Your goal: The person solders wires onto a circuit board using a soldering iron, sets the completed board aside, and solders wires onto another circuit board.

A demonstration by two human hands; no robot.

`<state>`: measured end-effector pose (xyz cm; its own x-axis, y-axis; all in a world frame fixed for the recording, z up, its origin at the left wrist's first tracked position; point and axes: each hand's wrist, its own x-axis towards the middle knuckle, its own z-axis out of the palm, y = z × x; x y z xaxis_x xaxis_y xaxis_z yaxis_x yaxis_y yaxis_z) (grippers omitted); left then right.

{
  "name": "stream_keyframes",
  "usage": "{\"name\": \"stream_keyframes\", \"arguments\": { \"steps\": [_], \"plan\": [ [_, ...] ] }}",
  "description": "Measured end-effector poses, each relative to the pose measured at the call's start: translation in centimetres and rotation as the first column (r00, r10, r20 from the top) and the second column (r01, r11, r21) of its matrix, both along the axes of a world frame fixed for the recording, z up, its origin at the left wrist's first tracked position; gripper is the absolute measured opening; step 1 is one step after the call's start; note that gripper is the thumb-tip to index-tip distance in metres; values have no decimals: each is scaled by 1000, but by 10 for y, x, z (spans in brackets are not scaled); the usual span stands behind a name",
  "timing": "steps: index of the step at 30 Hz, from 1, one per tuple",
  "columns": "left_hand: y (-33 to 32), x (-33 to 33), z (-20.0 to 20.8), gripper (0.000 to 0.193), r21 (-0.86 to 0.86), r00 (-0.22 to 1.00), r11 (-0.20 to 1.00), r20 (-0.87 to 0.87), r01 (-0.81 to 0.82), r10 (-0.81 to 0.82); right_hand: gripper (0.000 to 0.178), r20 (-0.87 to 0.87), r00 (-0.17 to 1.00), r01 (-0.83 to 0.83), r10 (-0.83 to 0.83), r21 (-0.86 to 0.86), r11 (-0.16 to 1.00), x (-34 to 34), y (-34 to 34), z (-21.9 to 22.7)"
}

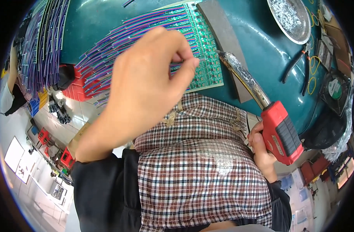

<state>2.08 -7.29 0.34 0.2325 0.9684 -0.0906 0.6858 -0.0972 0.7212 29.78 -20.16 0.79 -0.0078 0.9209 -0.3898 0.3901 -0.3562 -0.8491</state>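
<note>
- Circuit board panel (215,73), green and densely populated, lies on the teal table (90,23) at the upper middle of the frame; thin multicoloured wires (140,33) run from it in rows toward the left, some past the table's near edge.
- The left hand (146,73) hangs over the wires at the upper centre, covering part of them; the tips of its thumb and forefinger are pressed together beside the panel, blurred, and I cannot tell whether a wire is between them.
- The right hand (262,149), right of centre, is wrapped around a red soldering gun (277,133), its grip closed on the body; the foil-wrapped barrel slants to the upper left, its tip near the panel's right edge. I cannot tell whether the tip touches anything.
- A flat grey bar (223,36) lies along the panel's right side, partly behind the barrel.
- At the upper right, a metal bowl (300,41) holds silvery scraps (287,15); pliers (294,66) with black handles lie below it, just beside yellow loops (312,63).
- More wired boards (49,38) are at the upper left.
- A checked apron (204,162) fills the lower middle.
</note>
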Motion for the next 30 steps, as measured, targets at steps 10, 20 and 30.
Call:
{"name": "stream_keyframes", "arguments": {
  "steps": [10,20,30],
  "plan": [
    [-20,16,-26,13,68,984,994,-152,-82,91,32,-88,968,-236,233,-16,972,16,-2,-12],
    [-14,12,-29,16,50,977,994,-183,-101,108,19,-31,978,-208,208,4,978,6,2,-10],
    [-12,11,-31,15,36,974,994,-198,-105,110,12,-37,975,-220,219,-12,976,2,9,-10]
  ]
}}
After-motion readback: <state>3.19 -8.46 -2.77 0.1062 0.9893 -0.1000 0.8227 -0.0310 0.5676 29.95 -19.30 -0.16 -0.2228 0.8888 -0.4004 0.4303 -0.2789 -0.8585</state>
